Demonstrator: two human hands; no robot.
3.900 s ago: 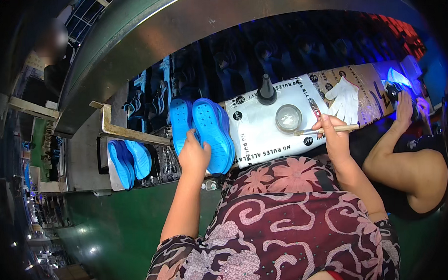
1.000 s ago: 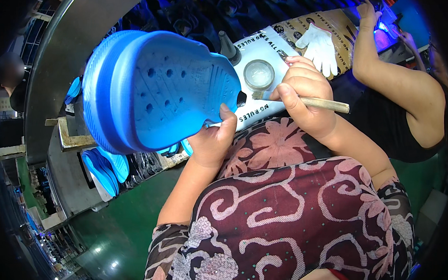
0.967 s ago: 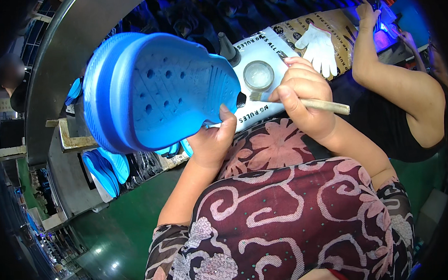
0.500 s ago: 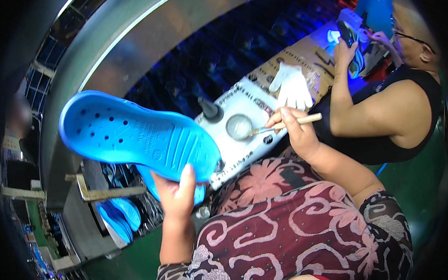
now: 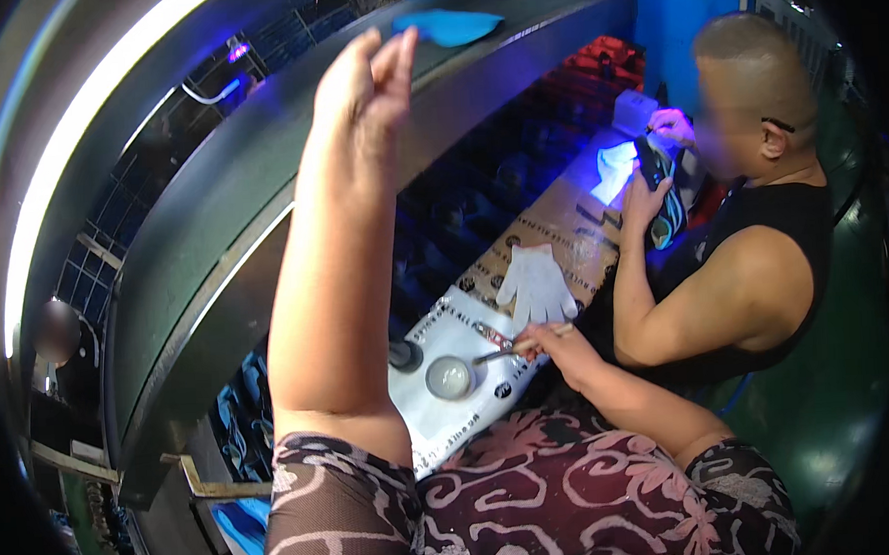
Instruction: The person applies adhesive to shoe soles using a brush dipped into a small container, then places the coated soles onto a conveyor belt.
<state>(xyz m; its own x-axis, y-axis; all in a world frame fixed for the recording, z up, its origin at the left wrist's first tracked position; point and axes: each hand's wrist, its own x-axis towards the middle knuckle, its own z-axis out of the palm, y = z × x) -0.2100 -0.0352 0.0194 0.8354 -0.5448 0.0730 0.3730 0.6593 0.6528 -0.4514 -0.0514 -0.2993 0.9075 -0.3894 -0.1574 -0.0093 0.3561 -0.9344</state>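
My left hand [image 5: 367, 97] is stretched far up over the dark belt of a conveyor, its fingers extended with nothing seen in them. Just beyond its fingertips lies a blue shoe sole [image 5: 450, 27] on the belt, somewhat blurred. Lower down, my right hand [image 5: 552, 344] grips a brush [image 5: 507, 352] by its wooden handle. The brush tip is beside a small round bowl [image 5: 451, 378] of pale, cloudy liquid. This bowl stands on a white, printed sheet [image 5: 441, 417], with a dark cone-shaped object [image 5: 404, 356] to its left.
A white glove [image 5: 542, 283] lies on the cardboard-covered part of the table [image 5: 570, 207]. At right, close to my right arm, a co-worker [image 5: 730, 235] handles a dark shoe [image 5: 655, 164] under violet light. More blue shoe parts [image 5: 242, 529] sit at lower left.
My left hand has swung up and away, and the blue sole it held is now on the conveyor. My right hand still has the brush by the bowl; the view has shifted.
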